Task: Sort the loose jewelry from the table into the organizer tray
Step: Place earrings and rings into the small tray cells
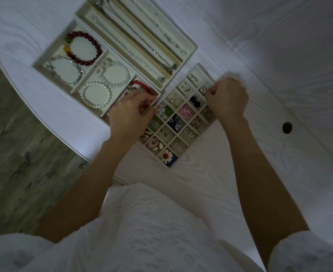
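A cream grid tray (196,67) of small compartments holds earrings and rings, among them a pink flower piece (185,112) and a red-and-white flower (166,155). My left hand (131,114) grips the grid tray's left rim, fingers curled over the edge. My right hand (227,99) is curled at the tray's far right rim and grips it; whether it also pinches a small piece is hidden. To the left, a bracelet tray (43,57) holds a dark red bead bracelet (84,48), a pearl bracelet (95,95) and a red bead bracelet (142,86) partly under my left hand.
A long-slot tray (192,47) with several silver chains lies at the back, touching both other trays. The white wood-grain table (279,55) has a round cable hole (287,128) at the right. The table's curved edge drops to grey floor (14,144) on the left.
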Tool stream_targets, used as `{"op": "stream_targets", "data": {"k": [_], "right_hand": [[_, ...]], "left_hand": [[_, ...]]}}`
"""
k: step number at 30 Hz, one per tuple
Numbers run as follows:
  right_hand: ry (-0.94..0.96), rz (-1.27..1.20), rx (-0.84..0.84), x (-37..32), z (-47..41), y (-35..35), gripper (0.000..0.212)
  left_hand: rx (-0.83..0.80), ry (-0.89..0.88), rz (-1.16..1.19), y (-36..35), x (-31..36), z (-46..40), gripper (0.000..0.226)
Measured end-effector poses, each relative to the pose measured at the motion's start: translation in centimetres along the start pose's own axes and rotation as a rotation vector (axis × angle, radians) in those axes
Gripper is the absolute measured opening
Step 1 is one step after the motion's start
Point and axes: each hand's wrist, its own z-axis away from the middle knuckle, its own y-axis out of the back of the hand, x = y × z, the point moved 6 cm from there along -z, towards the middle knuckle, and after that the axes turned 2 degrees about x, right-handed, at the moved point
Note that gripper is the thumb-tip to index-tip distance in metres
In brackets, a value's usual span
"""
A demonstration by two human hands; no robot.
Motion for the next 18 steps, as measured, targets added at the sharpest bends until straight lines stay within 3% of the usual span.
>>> {"op": "stream_targets", "data": {"k": [6, 12, 18], "right_hand": [[0.006, 0.062, -0.059, 0.0, -0.4, -0.1, 0.028], [-0.044, 0.018, -0.076, 0.2, -0.4, -0.4, 0.012], [-0.011, -0.023, 0.041, -0.1, 0.8, 0.2, 0.018]], "left_hand": [[-0.007, -0.009, 0.006, 0.0, 0.0, 0.0, 0.020], [0.005, -0.010, 0.014, 0.0, 0.1, 0.0, 0.020], [0.002, -0.016, 0.008, 0.0, 0.1, 0.0, 0.020]]}}
